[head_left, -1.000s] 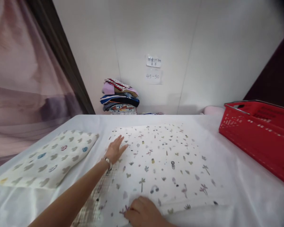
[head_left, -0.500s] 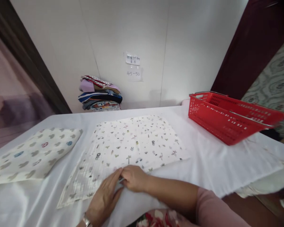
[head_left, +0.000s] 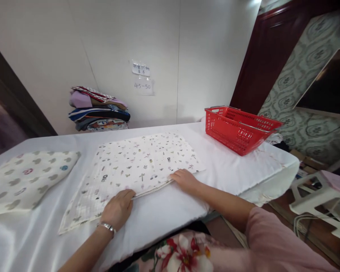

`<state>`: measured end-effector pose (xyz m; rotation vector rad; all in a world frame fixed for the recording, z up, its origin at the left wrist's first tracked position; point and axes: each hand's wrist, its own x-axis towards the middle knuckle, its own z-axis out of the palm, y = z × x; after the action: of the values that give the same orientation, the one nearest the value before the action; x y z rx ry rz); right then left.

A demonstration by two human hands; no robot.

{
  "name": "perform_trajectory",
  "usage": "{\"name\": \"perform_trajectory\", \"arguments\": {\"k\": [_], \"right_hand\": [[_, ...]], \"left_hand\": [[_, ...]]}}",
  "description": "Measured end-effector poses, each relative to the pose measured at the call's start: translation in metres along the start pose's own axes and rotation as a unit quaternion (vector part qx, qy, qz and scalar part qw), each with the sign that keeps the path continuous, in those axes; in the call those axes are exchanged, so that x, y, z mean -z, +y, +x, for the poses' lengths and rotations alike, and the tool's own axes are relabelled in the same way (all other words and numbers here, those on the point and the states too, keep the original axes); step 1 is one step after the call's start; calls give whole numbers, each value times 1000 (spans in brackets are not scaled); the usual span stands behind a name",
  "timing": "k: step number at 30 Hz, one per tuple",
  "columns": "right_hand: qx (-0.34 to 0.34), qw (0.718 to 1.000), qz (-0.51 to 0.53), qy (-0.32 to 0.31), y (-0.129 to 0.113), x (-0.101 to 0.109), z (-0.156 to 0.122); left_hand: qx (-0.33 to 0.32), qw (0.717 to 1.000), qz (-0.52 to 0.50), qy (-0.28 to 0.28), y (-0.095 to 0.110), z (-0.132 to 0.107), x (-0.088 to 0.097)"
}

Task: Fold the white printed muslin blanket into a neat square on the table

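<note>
A white cloth printed with small plants and animals [head_left: 141,162] lies flat on the white-covered table [head_left: 229,173]. My left hand [head_left: 117,207] rests on the cloth's near edge, fingers curled round the hem. Further right along the same edge lies my right hand [head_left: 185,180], its fingers pressed down together on the cloth. A metal bracelet sits on my left wrist.
A folded cloth with grey clover shapes [head_left: 25,179] lies at the left. At the back against the wall is a stack of folded fabrics [head_left: 98,109]. A red plastic basket [head_left: 239,128] stands at the table's right end. A white stool [head_left: 320,192] is on the floor at right.
My two hands, together at the middle of the near edge half a second ago, have slid apart along it. The view has swung right, showing the basket and the floor.
</note>
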<state>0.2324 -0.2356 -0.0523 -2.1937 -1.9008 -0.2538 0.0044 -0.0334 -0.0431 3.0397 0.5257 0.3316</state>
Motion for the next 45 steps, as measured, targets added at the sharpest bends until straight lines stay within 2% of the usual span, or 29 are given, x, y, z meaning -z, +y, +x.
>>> {"name": "perform_trajectory", "arguments": {"k": [3, 6, 10, 14, 18, 24, 30, 34, 40, 45], "right_hand": [[-108, 994, 22, -11, 37, 15, -30], [-171, 985, 40, -7, 66, 27, -54], [-256, 965, 60, 21, 94, 39, -75], [-373, 922, 96, 35, 115, 43, -83], [-454, 879, 146, -5, 125, 40, -77], [-502, 841, 193, -54, 123, 38, -65], [-521, 820, 235, -34, 123, 50, -54], [-523, 810, 264, -18, 122, 56, -46], [-544, 794, 258, -82, 118, 50, -47], [-544, 803, 214, -118, 116, 53, -42]], "left_hand": [[9, 999, 3, -32, 6, 3, 8], [10, 998, 13, -58, 12, 5, 14], [-2, 998, 37, -47, 16, 5, 11], [-31, 998, 46, -13, 22, 10, 2], [-64, 997, 40, 0, 33, 19, -2], [-88, 996, 15, -1, 41, 27, -9], [-100, 995, -11, 14, 35, 26, -15], [-103, 994, -4, 21, 35, 25, -14], [-101, 994, -29, 31, 32, 23, -18], [-105, 993, -28, 36, 30, 23, -22]]}}
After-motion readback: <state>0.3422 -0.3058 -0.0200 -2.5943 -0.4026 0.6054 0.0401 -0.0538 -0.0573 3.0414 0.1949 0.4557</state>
